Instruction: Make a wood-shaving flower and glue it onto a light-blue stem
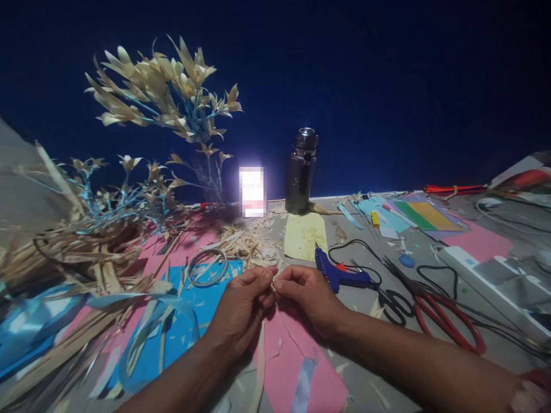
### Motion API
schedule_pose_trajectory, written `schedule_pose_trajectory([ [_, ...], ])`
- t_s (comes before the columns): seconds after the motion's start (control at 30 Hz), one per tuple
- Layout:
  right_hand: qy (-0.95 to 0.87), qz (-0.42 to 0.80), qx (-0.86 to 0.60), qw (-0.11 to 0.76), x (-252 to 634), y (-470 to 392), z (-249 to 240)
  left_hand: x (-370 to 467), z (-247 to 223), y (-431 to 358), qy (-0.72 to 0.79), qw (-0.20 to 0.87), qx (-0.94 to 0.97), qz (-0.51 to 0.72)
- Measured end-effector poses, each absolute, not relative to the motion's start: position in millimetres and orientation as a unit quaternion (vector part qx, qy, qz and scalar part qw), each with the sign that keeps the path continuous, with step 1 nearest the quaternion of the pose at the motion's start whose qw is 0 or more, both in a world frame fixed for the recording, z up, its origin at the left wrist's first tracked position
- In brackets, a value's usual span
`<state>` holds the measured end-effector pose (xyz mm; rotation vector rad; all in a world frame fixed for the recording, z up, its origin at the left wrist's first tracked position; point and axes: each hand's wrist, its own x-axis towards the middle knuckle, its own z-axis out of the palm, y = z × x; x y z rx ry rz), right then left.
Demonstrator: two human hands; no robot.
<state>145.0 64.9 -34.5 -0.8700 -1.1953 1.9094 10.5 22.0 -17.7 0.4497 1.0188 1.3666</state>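
My left hand point(241, 307) and my right hand point(312, 298) meet at the middle, fingertips pinched together. Between them is a small pale piece point(274, 280), perhaps dried husk, mostly hidden by the fingers. A thin thread point(289, 327) trails down from it over a pink sheet point(316, 378), where a light ribbon strip point(303, 381) lies. Just right of my right hand is a blue glue gun point(342, 276). To the left of my left hand, a roll of tape point(208, 282) rests on a blue sheet point(202, 307).
Black-handled scissors point(398, 307) and large red-handled scissors point(450, 318) lie at right, near a white power strip point(495, 289). A dark flask point(301, 175) stands behind a yellow sheet point(305, 235). Husk flowers point(172, 86) rise at back left, above dried husks point(86, 258).
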Motion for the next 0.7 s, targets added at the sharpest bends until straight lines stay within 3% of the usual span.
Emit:
schedule_pose_trajectory([
  [0.37,-0.448,0.794,-0.285,0.295,150.3,67.0,-35.2,8.1,-10.3,23.3,0.428,0.657,0.186,0.592],
  [0.7,-0.475,0.779,-0.281,0.298,152.8,70.1,-30.1,7.3,-14.3,21.5,0.407,0.689,0.194,0.568],
])
